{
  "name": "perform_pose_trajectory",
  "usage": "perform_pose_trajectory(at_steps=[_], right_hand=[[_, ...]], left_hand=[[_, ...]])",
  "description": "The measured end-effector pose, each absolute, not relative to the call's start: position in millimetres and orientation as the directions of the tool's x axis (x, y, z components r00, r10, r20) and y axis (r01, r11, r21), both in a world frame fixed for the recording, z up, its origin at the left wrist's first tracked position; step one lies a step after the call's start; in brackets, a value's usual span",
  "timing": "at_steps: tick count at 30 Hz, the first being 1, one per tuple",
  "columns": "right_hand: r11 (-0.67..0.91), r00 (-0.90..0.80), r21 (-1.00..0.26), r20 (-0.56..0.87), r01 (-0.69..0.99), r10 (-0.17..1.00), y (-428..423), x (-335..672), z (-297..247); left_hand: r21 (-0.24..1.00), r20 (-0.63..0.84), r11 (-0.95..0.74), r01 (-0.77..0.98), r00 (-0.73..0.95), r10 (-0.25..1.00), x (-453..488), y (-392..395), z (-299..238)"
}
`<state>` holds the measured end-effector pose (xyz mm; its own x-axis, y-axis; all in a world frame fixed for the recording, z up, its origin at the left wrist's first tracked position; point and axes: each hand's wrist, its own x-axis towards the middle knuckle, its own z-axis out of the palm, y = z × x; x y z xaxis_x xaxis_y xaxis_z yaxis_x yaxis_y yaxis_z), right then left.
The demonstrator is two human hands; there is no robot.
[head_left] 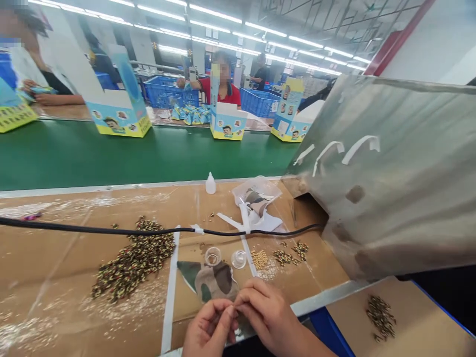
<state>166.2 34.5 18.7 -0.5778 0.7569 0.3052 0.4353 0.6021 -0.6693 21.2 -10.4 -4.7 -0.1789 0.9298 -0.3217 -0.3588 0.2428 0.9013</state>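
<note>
Camouflage fabric [217,282] by hands [266,312]; clear bag [256,193] holds more.

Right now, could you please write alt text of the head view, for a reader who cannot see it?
The left hand and right hand pinch something small above camouflage-print fabric on a cardboard-covered bench, beside a heap of small beads. Beyond lies a green conveyor belt with cartoon-printed boxes.

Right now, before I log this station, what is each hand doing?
Left hand: closed, pinching something too small to tell.
Right hand: closed, fingertips against the left's.
</note>
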Motion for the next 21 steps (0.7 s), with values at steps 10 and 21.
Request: perform_pose_trajectory(at_steps=[10, 21], right_hand=[[0.549, -0.546, -0.728, 0.285, 0.411, 0.788, 41.3, 175.5, 18.0], [0.496, -0.513, -0.741, 0.239, 0.453, 0.824, 51.5, 179.8, 25.6]], left_hand=[[0.965, -0.032, 0.147, 0.219, -0.455, 0.89, -38.9, -1.7, 3.5], [0.611, 0.291, 0.212, 0.762, -0.466, 0.835, -121.7, 26.3, 3.7]])
